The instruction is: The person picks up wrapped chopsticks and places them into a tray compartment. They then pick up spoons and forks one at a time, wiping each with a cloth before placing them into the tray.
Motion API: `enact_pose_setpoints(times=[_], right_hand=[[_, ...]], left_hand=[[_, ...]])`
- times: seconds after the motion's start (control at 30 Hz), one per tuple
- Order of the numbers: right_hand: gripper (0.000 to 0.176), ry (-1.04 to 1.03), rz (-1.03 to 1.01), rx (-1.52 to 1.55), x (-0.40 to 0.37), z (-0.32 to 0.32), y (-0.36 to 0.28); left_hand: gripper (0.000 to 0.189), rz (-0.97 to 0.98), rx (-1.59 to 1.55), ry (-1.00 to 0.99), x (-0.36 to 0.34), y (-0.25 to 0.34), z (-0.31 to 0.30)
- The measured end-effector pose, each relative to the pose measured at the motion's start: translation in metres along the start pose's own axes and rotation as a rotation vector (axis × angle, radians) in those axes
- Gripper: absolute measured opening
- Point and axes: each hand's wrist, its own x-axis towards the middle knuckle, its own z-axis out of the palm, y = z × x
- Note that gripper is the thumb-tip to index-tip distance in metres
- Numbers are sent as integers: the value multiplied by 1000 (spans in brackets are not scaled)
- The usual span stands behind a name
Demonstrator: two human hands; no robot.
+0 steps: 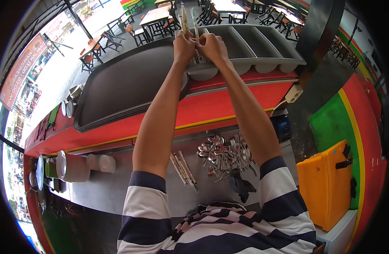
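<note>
Both my arms reach forward to the grey compartment tray [262, 59] on the red counter. My left hand [184, 45] is closed round a few thin wrapped sticks [184, 21] standing upright at the tray's left end. Beside it, touching or nearly so, my right hand [211, 46] pinches another thin wrapped stick [195, 25]. The tray's compartments to the right look bare. Below, on the metal worktop, lie several more wrapped sticks [184, 169] and a pile of spoons and forks [228, 154], with a dark cloth [240, 185] at its lower edge.
Stacked dark brown trays [126, 82] lie left of my arms on the red counter [220, 103]. Stacks of white plates [76, 167] and small bowls [106, 164] stand at the worktop's left. An orange box [323, 184] is at the right. Tables and chairs stand beyond.
</note>
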Motion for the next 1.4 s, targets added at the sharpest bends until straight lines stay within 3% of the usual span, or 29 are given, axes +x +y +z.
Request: enact_pose_setpoints(times=[0.3, 0.5, 0.6, 0.67, 0.9, 1.1, 1.27, 1.4], right_hand=[[30, 37, -58, 34, -5, 1, 1], [27, -31, -63, 65, -8, -1, 0], [37, -129, -83, 129, -6, -2, 3], [45, -158, -77, 117, -4, -1, 5], [39, -161, 11, -26, -10, -5, -8], [37, -161, -88, 97, -7, 0, 5], [33, -127, -130, 164, 8, 18, 25], [33, -152, -24, 177, -4, -1, 7]], left_hand=[[23, 189, 209, 99, 3, -16, 1], [21, 51, 80, 5, -11, 4, -4], [21, 49, 60, 28, -13, 8, -5], [21, 43, 89, 28, -15, 11, -5], [29, 149, 314, 158, 5, -20, 0], [34, 28, 253, -12, -12, 9, -7], [36, 113, 324, -75, -7, 2, -6], [39, 107, 317, -51, -10, 3, -5]])
